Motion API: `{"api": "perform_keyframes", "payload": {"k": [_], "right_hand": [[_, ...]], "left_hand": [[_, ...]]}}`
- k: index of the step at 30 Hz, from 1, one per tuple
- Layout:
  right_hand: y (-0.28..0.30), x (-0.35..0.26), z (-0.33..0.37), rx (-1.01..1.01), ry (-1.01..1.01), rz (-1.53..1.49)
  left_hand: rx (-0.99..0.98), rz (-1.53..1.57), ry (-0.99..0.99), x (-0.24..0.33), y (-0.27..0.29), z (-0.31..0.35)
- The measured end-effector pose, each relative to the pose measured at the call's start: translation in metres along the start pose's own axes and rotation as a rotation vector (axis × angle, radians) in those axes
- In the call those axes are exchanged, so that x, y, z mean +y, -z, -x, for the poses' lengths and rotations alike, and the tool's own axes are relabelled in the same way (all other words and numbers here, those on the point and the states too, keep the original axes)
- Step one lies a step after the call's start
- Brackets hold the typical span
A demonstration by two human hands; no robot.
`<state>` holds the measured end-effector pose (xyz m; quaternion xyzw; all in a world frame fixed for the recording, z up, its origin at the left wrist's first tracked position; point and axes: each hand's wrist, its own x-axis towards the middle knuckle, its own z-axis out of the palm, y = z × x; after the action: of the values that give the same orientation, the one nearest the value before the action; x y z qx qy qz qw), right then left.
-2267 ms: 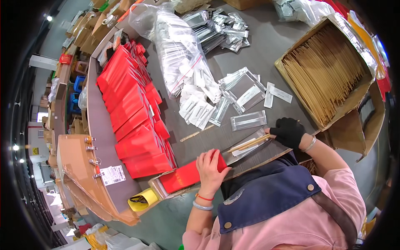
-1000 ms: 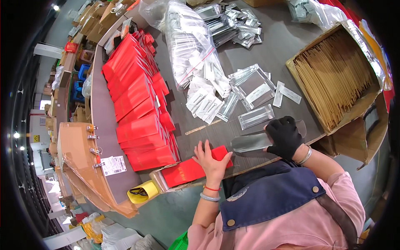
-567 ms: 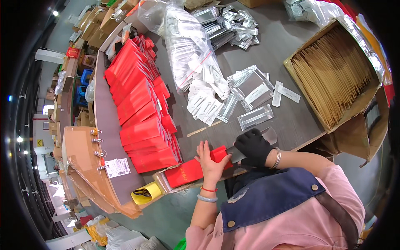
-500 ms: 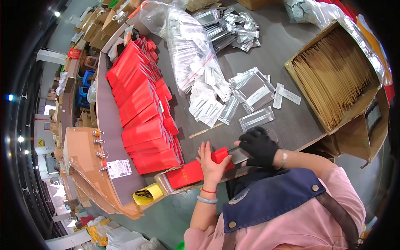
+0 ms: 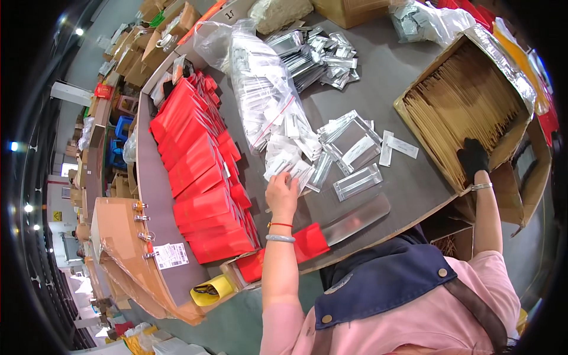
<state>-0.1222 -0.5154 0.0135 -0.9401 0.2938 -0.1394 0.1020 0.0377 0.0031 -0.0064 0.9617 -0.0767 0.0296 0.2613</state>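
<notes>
My bare left hand (image 5: 282, 194) has its fingers bent together on a small flat white packet (image 5: 302, 173) at the near edge of a loose pile. My right hand (image 5: 474, 157), in a black glove, reaches into a cardboard box (image 5: 435, 155) at the right, against tightly packed thin brown pieces (image 5: 467, 100). Its fingertips are hard to make out. Under my left forearm a red pouch (image 5: 310, 241) lies along the table edge. From its right end sticks out a long flat greyish, shiny strip (image 5: 358, 220) with a rounded tip.
Rows of red pouches (image 5: 201, 171) overlap at the left. A clear bag (image 5: 260, 83) of white packets lies mid-table, with silvery flat packs (image 5: 356, 182) beside it and more (image 5: 325, 59) behind. A yellow holder (image 5: 212, 290) with black-handled scissors hangs at the near left edge.
My left hand has left the red pouch and moved up to the white packets. My right hand has gone from the shiny strip to the box on the right, uncovering the strip.
</notes>
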Motion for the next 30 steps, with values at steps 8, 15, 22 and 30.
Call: {"api": "perform_keyframes", "payload": {"k": [8, 15, 22, 30], "right_hand": [[-0.011, -0.005, -0.002, -0.225, -0.048, 0.07], [-0.011, -0.007, 0.001, -0.144, -0.109, 0.01], [-0.007, 0.009, 0.0, 0.138, -0.176, -0.227], [0.021, -0.065, 0.026, 0.075, -0.135, -0.59]], "left_hand": [[0.069, -0.208, -0.344, -0.003, 0.001, -0.005], [0.048, -0.2, -0.347, 0.01, -0.001, -0.001], [0.008, 0.069, -0.214, 0.011, 0.006, -0.003], [-0.191, 0.228, -0.326, 0.094, -0.037, 0.027]]}}
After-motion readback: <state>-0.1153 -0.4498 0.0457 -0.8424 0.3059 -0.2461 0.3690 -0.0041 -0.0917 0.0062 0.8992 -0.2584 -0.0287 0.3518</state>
